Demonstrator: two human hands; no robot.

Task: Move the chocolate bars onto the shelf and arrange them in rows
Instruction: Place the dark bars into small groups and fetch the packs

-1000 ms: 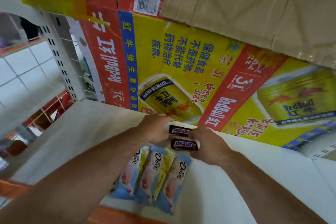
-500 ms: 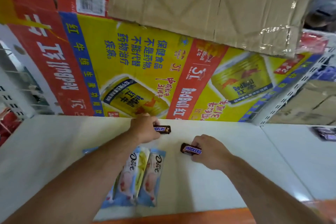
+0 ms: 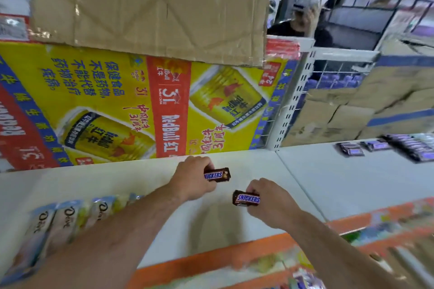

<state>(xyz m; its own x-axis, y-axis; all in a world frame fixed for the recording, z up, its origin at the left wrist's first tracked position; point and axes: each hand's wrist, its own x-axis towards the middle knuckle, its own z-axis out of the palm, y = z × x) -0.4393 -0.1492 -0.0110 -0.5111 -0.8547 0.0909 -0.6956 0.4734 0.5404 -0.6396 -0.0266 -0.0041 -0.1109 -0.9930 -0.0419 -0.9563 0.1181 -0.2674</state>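
The left hand [image 3: 192, 177] is closed around one end of a Snickers bar [image 3: 217, 174], with the fingers wrapped over the wrapper and the free end of the bar pointing right. The right hand [image 3: 270, 202] grips a second Snickers bar [image 3: 246, 198] at its right end, thumb below and fingers above, with the logo facing the camera. The two bars are near each other but apart; the left-hand bar sits farther back, close to the rear of the white shelf [image 3: 141, 176], and the right-hand bar is nearer the front edge. Whether either bar touches the shelf surface cannot be determined. To the left, partly hidden by the left forearm, a row of Dove packets [image 3: 61, 220] lies side by side on the same shelf. A flattened Red Bull carton [image 3: 117, 105] stands against the back of the shelf, with a plain brown cardboard sheet [image 3: 150, 7] overlapping its top. An orange strip [image 3: 211, 258] runs along the shelf front. On the adjoining shelf section to the right, dark purple bars [image 3: 352, 149] lie in a row, blurred.
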